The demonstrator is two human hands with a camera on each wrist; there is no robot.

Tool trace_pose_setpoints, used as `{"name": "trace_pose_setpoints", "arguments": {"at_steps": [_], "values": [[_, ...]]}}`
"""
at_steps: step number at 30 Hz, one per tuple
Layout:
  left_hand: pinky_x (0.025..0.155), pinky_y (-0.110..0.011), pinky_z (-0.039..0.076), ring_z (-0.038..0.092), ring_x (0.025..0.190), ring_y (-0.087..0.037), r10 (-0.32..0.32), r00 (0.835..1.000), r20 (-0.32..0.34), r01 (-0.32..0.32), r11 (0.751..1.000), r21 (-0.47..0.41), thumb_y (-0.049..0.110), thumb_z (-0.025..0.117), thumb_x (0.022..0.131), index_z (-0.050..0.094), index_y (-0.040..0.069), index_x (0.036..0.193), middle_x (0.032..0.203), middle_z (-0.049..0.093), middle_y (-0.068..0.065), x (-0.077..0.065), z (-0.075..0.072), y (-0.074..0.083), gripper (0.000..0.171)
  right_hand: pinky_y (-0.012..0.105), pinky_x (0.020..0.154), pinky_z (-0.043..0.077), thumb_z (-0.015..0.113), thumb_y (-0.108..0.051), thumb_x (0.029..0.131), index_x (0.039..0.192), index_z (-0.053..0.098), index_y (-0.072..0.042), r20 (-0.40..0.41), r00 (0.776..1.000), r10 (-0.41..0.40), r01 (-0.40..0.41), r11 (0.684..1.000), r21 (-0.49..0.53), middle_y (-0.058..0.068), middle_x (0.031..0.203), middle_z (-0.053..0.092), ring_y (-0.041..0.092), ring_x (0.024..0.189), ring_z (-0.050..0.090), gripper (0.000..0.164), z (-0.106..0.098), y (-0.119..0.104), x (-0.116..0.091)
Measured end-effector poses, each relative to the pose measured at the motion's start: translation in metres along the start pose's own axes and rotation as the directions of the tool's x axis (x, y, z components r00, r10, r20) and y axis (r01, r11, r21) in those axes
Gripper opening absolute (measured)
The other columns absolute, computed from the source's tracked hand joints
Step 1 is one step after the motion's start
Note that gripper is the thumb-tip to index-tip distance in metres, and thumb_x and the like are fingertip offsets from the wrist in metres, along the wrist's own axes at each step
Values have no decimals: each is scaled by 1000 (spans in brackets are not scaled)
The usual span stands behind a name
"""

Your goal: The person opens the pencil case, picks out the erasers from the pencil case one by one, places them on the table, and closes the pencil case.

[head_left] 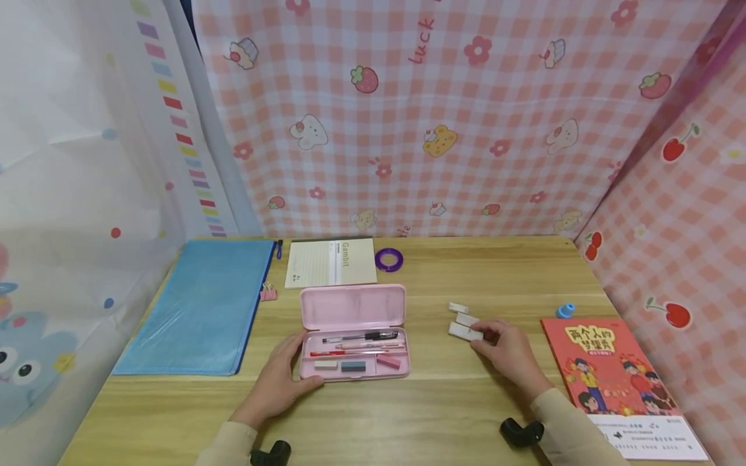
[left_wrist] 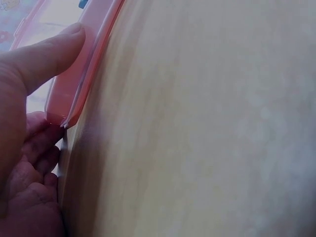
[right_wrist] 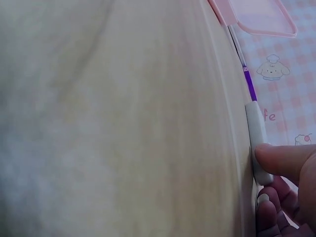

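A pink pencil case (head_left: 355, 375) lies open on the table, its lid (head_left: 352, 307) tipped back. Pens, among them a black pen (head_left: 361, 337), fill its upper part; below lie a white eraser (head_left: 326, 366), a blue-grey eraser (head_left: 353, 366) and a pink eraser (head_left: 388, 362). My left hand (head_left: 283, 370) grips the case's left end, thumb along the front wall (left_wrist: 74, 94) and fingers round the corner. Right of the case, my right hand (head_left: 508, 355) pinches the end of a white block-shaped eraser (head_left: 464, 331). Two more white blocks (head_left: 466, 320) lie just behind it.
At the left lies a blue zip folder (head_left: 198, 310), with a pink binder clip (head_left: 268, 292) by its edge. A notepad (head_left: 309, 265) and a purple tape roll (head_left: 388, 259) are behind the case. A red book (head_left: 612, 369) and small blue object (head_left: 565, 310) sit at right.
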State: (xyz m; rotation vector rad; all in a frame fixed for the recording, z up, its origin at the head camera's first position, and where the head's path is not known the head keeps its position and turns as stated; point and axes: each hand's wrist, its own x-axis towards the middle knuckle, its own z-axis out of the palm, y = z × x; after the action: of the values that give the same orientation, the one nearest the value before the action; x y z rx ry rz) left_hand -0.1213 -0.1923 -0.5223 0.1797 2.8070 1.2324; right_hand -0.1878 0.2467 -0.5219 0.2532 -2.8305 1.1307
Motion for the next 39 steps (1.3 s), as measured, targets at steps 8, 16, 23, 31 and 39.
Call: {"name": "trace_pose_setpoints", "arguments": {"at_steps": [8, 16, 23, 31, 39], "values": [[113, -52, 26, 28, 139, -33, -8, 1000, 8, 8, 1000, -1, 44, 81, 73, 31, 9, 150, 151, 34, -14, 0, 0, -1, 98, 25, 68, 51, 78, -8, 80, 98, 74, -9, -12, 1000, 18, -18, 1000, -5, 4, 92, 67, 16, 81, 58, 19, 0, 0, 2], [113, -52, 25, 27, 139, -32, -17, 1000, 15, 17, 1000, -6, 45, 81, 74, 31, 10, 150, 152, 33, -13, 0, -1, 0, 98, 26, 68, 52, 77, -7, 80, 99, 74, -7, -13, 1000, 17, -17, 1000, -5, 5, 93, 67, 16, 81, 58, 19, -1, -2, 2], [113, -52, 25, 27, 139, -32, -21, 1000, 17, 21, 1000, -7, 44, 81, 74, 31, 10, 150, 152, 33, -13, 0, -1, 1, 97, 26, 69, 52, 76, -10, 82, 102, 73, -7, -4, 999, 40, -40, 999, 6, 6, 95, 67, 17, 83, 59, 21, -4, -4, 1], [113, -52, 26, 28, 139, -32, -7, 1000, 15, 7, 1000, -1, 46, 80, 74, 30, 10, 151, 151, 33, -13, 2, 1, 0, 98, 22, 64, 53, 76, -10, 82, 101, 73, -6, -44, 998, -41, 44, 996, 82, 4, 89, 67, 15, 78, 61, 20, -5, -30, -7], [113, -53, 26, 28, 139, -33, -8, 1000, 6, 8, 1000, 3, 46, 80, 74, 30, 10, 150, 152, 33, -14, 1, 0, -1, 98, 28, 71, 55, 78, -10, 80, 101, 73, -8, 40, 982, -183, 179, 980, 92, 3, 94, 70, 14, 83, 64, 21, 24, -80, -12]]}}
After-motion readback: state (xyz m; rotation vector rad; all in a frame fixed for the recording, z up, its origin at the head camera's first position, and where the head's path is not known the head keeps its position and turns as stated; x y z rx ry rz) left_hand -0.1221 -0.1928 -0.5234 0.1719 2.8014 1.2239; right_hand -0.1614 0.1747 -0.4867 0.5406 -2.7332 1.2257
